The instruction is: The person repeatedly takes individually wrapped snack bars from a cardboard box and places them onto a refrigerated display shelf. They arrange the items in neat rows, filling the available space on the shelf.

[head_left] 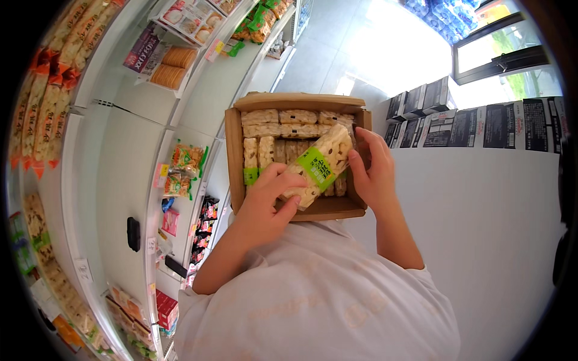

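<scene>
A clear-wrapped sachima bar pack with a green label (321,168) is held at a slant above an open cardboard box (295,100). My left hand (275,196) grips its lower left end between thumb and fingers. At the upper right end, my right hand (372,169) has its thumb and fingertips on the clear wrapper. Inside the box lie more wrapped bars (299,131), two rows flat at the far side and others standing in a row nearer me. The held pack and my left hand hide part of them.
Shelves with packaged snacks (184,169) run along the left, with a box of round biscuits (171,67) and a black object (133,233). Dark printed cartons (465,128) line the right beyond a white surface (456,203). Blue-wrapped bottles (445,18) stand near the window.
</scene>
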The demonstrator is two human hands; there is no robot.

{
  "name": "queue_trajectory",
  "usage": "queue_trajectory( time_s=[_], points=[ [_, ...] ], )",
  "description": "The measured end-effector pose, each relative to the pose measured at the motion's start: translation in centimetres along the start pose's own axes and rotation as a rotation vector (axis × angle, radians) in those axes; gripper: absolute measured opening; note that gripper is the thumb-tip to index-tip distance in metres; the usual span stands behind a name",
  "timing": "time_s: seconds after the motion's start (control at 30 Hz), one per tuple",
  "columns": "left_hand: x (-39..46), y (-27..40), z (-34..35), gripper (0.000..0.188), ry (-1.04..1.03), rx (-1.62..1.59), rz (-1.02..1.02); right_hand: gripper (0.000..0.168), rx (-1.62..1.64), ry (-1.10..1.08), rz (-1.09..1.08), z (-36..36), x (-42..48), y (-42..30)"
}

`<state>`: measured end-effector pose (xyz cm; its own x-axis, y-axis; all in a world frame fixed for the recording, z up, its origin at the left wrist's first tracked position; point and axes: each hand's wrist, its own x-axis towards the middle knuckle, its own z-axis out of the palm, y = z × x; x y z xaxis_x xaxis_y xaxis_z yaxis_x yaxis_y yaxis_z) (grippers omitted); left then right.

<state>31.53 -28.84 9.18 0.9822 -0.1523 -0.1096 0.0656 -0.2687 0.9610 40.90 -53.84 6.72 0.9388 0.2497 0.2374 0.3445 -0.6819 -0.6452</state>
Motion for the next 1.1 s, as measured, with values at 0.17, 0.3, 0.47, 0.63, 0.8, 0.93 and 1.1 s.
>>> queue_trajectory(
  time_s=[0.17,0.3,0.47,0.63,0.8,0.93,1.1],
  points=[
    [-1.9,-1.8,-4.6,0.054,-0.020,-0.095,0.149,0.055,0.981,-0.368,0.333,-0.7,0.7,-3.8],
    [-4.0,-1.4,-5.0,0.067,0.209,-0.426,0.190,0.057,1.057,-0.542,0.301,0.2,1.2,-6.9],
    [-6.4,-0.5,-5.9,0.059,0.410,-0.651,0.054,0.065,1.107,-0.553,0.291,3.1,0.8,-12.4],
    [-10.0,-2.3,-7.7,0.033,0.635,-0.582,0.087,0.046,1.092,-0.757,0.225,6.6,-0.1,-15.1],
    [-13.7,-2.4,-10.1,0.029,0.812,-0.558,0.092,0.045,1.060,-0.797,0.003,10.0,-0.3,-18.3],
    [-17.3,-2.9,-11.8,0.029,0.913,-0.499,0.139,0.043,1.086,-0.815,-0.141,12.6,-0.8,-21.3],
    [-21.2,-4.2,-13.8,0.030,1.112,-0.080,0.320,0.043,1.198,-0.940,-0.166,14.6,-1.0,-25.3]
  ],
)
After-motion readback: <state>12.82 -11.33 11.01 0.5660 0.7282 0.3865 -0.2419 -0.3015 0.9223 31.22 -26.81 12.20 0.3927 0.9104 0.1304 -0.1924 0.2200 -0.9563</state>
